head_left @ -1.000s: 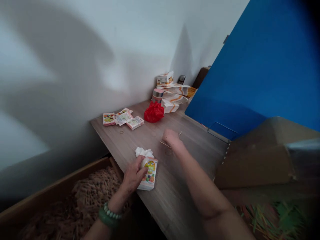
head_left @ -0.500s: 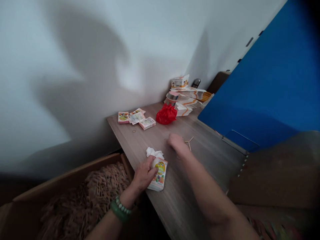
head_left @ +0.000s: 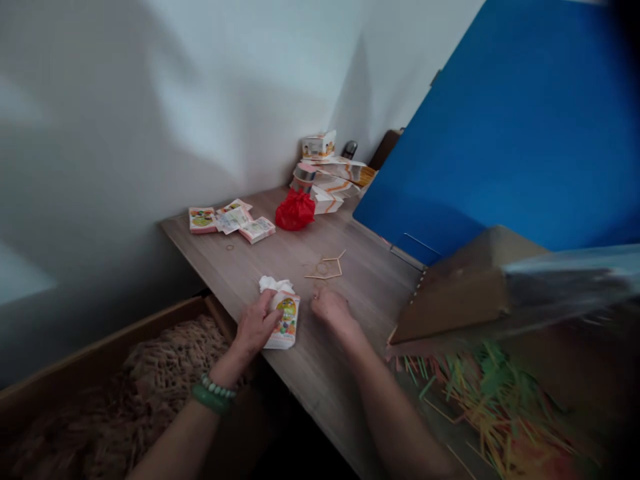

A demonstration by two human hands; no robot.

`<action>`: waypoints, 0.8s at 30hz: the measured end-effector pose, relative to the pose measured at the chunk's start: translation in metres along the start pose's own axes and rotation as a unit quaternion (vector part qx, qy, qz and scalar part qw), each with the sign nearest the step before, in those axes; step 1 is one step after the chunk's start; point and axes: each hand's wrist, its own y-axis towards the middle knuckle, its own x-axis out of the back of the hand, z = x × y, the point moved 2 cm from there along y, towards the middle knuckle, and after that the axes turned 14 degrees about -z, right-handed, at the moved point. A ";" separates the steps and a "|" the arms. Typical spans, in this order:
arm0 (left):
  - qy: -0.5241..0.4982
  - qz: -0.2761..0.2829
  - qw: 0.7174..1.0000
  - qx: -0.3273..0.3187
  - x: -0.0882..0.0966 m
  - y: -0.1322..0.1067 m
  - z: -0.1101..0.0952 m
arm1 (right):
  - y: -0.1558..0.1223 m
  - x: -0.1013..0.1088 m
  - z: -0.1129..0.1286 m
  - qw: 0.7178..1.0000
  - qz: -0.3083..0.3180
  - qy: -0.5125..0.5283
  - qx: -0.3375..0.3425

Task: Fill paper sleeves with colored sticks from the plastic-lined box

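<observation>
While the printed packet [head_left: 288, 316] is held down by the left hand [head_left: 256, 325], the thumb is laid on its face and the fingers are kept along its left side, so that the grip is closed on the packet. The right hand [head_left: 331, 308] is placed just to the right of it, with the fingers curled in; whether the fingertips meet, or whether anything is pinched, cannot be told. The packet is laid flat at the left edge of the table [head_left: 320, 383], printed face up. Its long axis is directed away from the person, the far end slanted slightly to the right, and white crumpled material [head_left: 276, 285] is seen beyond that end. By judgement, the packet has been gathered and steadied, but no band can be made out around it, so any fastening would be counted as left undone. Past the right hand, thin pale sticks [head_left: 341, 267] are scattered about a thin loop [head_left: 322, 268]. Farther off, printed bundles [head_left: 257, 229] are set near the wall, with a small ring [head_left: 229, 247] in front of them; whether they are bound cannot be told. Beside these, a red bag [head_left: 295, 212] is placed.
</observation>
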 end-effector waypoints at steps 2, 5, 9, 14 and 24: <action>-0.021 -0.011 1.000 0.004 -0.001 0.002 0.003 | 0.006 0.004 -0.003 0.999 -0.019 0.047 -0.015; -0.091 -0.007 0.995 0.040 -0.001 0.005 0.004 | 0.010 0.015 -0.009 0.991 -0.048 0.121 -0.019; -0.279 0.048 0.951 0.127 -0.001 -0.004 -0.009 | -0.033 0.011 -0.022 0.970 -0.029 0.241 -0.007; -0.432 0.075 0.881 0.178 -0.016 -0.043 -0.039 | -0.114 -0.009 -0.045 0.791 0.170 0.586 -0.040; -0.396 0.115 0.887 0.206 -0.060 -0.095 -0.072 | -0.164 -0.016 -0.087 0.758 0.133 0.624 -0.134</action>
